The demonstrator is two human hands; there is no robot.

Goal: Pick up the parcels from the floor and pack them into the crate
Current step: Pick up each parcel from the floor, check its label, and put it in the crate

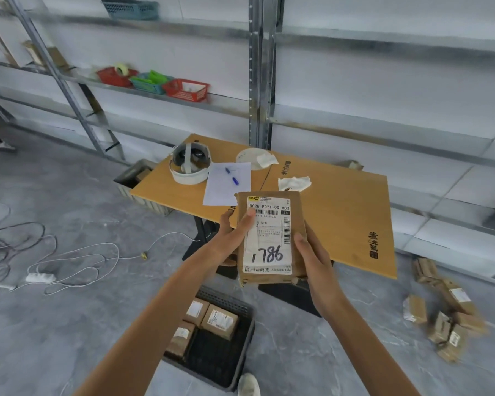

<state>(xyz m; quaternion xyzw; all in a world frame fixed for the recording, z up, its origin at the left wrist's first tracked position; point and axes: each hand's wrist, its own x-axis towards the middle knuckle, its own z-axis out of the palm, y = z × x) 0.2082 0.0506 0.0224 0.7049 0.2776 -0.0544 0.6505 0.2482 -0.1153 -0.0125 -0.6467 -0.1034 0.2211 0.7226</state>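
I hold a brown cardboard parcel [270, 238] up in front of me, its white shipping label with a handwritten "1786" facing me. My left hand [232, 238] grips its left edge, thumb lying across the label. My right hand [315, 261] grips its right edge. Below, on the floor, a black plastic crate [226, 364] holds three brown parcels [219, 321] in its left and far part. Several more brown parcels [446, 312] lie in a loose pile on the floor at the right.
A low wooden table [340, 207] stands behind the parcel, bearing a headset, a sheet of paper with a blue pen, and crumpled tissues. Metal shelving [257, 67] with coloured baskets lines the wall. White cables and a power strip [40, 277] lie on the floor at left.
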